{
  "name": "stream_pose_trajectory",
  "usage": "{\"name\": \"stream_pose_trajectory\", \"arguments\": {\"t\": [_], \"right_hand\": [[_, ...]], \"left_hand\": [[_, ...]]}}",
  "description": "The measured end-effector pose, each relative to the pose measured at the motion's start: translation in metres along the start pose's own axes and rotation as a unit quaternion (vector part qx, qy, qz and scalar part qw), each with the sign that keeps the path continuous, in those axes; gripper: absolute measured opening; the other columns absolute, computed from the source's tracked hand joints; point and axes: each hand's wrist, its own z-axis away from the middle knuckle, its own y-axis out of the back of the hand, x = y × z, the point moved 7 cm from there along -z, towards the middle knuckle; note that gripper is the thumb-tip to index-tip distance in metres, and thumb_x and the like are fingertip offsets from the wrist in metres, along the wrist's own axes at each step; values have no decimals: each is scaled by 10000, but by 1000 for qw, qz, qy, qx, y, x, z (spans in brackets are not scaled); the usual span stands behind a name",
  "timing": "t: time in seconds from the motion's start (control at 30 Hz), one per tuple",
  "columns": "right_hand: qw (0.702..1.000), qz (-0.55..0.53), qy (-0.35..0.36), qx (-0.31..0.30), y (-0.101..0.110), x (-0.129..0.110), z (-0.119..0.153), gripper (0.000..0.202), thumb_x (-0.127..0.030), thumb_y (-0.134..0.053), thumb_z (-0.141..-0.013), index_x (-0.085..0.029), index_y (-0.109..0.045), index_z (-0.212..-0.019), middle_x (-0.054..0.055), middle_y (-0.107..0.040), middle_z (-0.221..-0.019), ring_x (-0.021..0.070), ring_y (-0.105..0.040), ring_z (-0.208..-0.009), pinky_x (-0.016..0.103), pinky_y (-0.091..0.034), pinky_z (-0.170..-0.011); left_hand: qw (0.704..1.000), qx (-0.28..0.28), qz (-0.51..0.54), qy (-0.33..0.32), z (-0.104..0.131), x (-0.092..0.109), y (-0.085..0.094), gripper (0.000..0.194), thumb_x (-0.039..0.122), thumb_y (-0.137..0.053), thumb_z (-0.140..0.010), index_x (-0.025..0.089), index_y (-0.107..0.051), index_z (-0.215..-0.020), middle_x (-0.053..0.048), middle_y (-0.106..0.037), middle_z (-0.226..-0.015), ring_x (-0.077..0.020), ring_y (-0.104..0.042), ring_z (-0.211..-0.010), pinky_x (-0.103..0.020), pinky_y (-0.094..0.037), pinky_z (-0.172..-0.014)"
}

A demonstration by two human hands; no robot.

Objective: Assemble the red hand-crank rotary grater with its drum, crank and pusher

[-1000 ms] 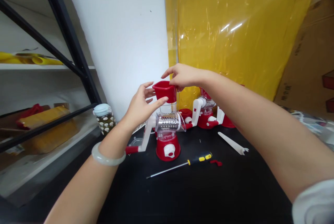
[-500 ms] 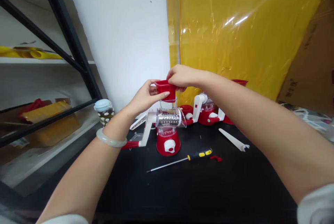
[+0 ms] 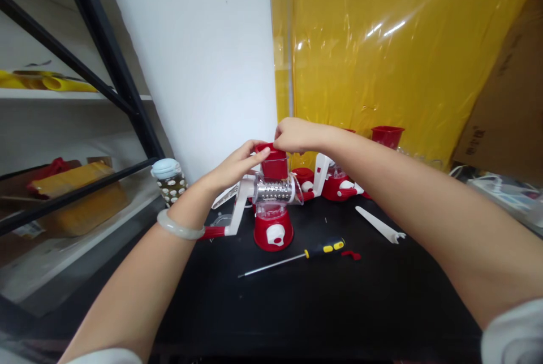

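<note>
A rotary grater with a red base (image 3: 274,231), a metal drum (image 3: 275,189) and a white crank (image 3: 240,208) stands upright on the black table (image 3: 314,307). In its clear top chute sits a red hopper (image 3: 275,167). My left hand (image 3: 240,165) grips the hopper's rim from the left, thumb along the near edge. My right hand (image 3: 297,135) has its fingers curled on the rim at the right; its fingertips are partly hidden. A screwdriver (image 3: 324,249) lies in front of the grater, beside a small red part (image 3: 351,255).
A white wrench-like tool (image 3: 379,225) lies at the right. More red graters (image 3: 337,185) stand behind my right arm, near another red hopper (image 3: 387,136). A spotted cup (image 3: 169,183) is at the left, by a black-framed shelf (image 3: 138,120).
Both hands have moved down with the red hopper. It was above the clear chute and now sits inside it.
</note>
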Motion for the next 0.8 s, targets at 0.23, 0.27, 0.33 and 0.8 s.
{"name": "stream_pose_trajectory", "arguments": {"t": [0.23,0.27,0.33,0.8], "right_hand": [[997,62,39,22,-9,0,8,310,-241,-515,-933,-51,-746,-1018,240,-744,-1025,298,-701,-922,368,-530,-796],[996,66,49,37,-7,1,8,355,-270,-471,-973,-49,-739,-1048,247,-738,-1071,309,-695,-973,380,-522,-841],[991,68,82,76,-4,3,10,424,-296,-386,-1029,-54,-724,-1111,242,-722,-1160,315,-672,-1079,390,-493,-936],[960,-138,219,103,-43,9,27,576,-466,-371,-1058,-144,-427,-1532,155,-405,-1610,271,-316,-1522,490,-202,-1264]], "left_hand": [[975,46,-183,-117,20,7,-1,884,605,-727,-812,238,-381,-1539,-181,-354,-1639,-383,-372,-1490,-581,-377,-1175],[959,59,-229,-153,26,10,-2,907,602,-748,-795,256,-371,-1545,-167,-318,-1661,-384,-302,-1528,-592,-332,-1203],[924,71,-311,-212,35,16,-5,872,594,-761,-788,282,-409,-1522,-133,-309,-1674,-373,-212,-1565,-600,-246,-1245],[931,65,-282,-223,45,-2,-4,789,487,-670,-898,306,-298,-1570,-138,-285,-1678,-332,-303,-1538,-568,-302,-1235]]}}
